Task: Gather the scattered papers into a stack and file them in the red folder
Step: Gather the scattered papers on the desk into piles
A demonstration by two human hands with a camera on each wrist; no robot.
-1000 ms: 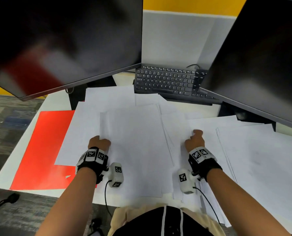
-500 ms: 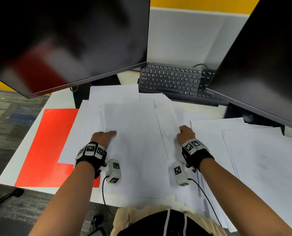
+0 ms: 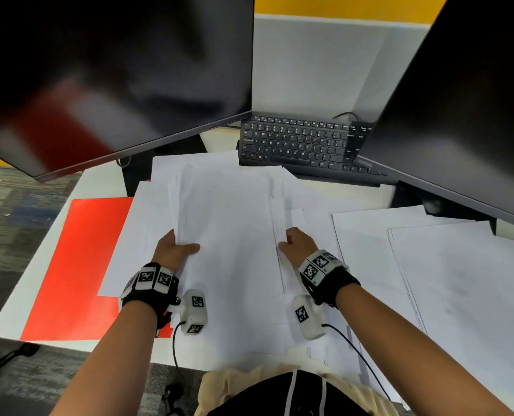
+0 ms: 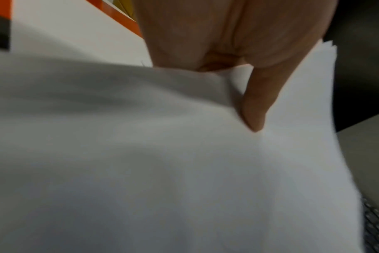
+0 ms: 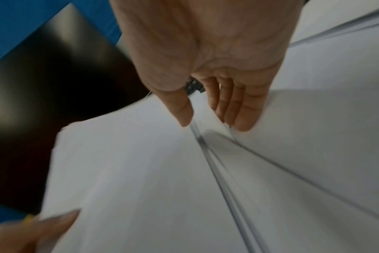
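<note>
A pile of white papers (image 3: 228, 217) lies mid-desk, its left part overlapping the red folder (image 3: 78, 259), which lies flat at the desk's left. My left hand (image 3: 183, 244) grips the pile's left edge: the thumb (image 4: 255, 106) is on top and the fingers are hidden beneath the papers (image 4: 162, 171). My right hand (image 3: 285, 238) pinches the pile's right edge. In the right wrist view the papers (image 5: 141, 171) have their edge running between thumb and fingers (image 5: 238, 113). The gripped sheets are raised slightly off those beneath.
More loose sheets (image 3: 429, 265) spread over the desk's right side. A black keyboard (image 3: 297, 142) sits behind the pile. Two dark monitors, left (image 3: 114, 70) and right (image 3: 459, 100), overhang the back. The desk's near edge is at my waist.
Both hands have moved inward and changed from resting on the sheets to gripping the pile's side edges. The middle sheets are drawn closer together and slightly lifted.
</note>
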